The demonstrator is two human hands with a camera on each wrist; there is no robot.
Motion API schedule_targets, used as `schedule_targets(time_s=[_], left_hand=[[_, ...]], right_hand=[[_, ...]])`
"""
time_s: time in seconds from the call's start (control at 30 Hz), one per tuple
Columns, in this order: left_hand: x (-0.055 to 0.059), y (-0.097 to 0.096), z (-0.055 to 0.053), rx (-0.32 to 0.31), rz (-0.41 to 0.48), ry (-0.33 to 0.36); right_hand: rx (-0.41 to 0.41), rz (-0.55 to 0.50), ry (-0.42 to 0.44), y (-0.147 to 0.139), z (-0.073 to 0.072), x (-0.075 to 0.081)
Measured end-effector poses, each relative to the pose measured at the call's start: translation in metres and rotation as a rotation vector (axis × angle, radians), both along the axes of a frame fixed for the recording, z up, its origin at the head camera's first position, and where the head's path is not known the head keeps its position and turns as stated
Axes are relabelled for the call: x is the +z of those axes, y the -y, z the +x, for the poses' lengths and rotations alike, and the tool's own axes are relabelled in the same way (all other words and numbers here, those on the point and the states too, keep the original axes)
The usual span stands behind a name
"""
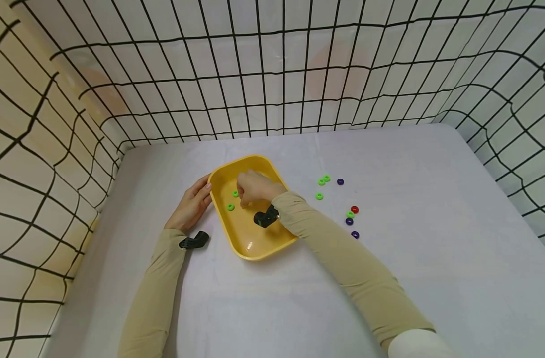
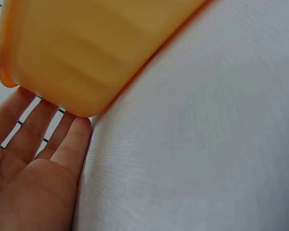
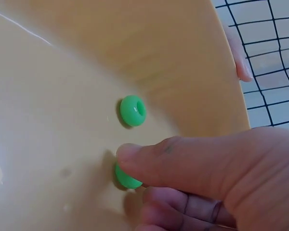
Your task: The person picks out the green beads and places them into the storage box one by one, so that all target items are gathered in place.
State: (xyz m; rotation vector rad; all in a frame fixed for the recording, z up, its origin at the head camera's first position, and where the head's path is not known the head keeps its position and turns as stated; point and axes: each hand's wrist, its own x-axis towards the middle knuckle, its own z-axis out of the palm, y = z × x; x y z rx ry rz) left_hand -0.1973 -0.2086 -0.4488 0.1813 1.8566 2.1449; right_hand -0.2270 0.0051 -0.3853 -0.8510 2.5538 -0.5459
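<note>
A yellow tray sits on the white tabletop, two green rings lying inside it near its left wall. My left hand rests on the tray's outer left side. Its fingers are fairly straight against the outer wall, thumb at the rim. My right hand reaches into the tray, fingers bent downward close beside the rings. In the right wrist view its thumb overlaps one green ring, while another green ring shows fully. I cannot tell whether the right fingers hold anything.
Right of the tray lie loose green rings, several dark blue rings and a red ring. Black wire mesh rises along the back and both sides of the white table.
</note>
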Motion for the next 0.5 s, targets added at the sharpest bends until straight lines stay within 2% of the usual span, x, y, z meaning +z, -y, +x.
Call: schedule_targets(time_s=[0.3,0.5], left_hand=[[-0.001,0.0,0.0,0.006,-0.01,0.002],[-0.001,0.0,-0.001,0.009,0.003,-0.003]], right_hand=[[0.004,-0.023,0.008,-0.001,-0.003,0.002],[0.044,-0.086,-0.005,-0.012,-0.009,0.021]])
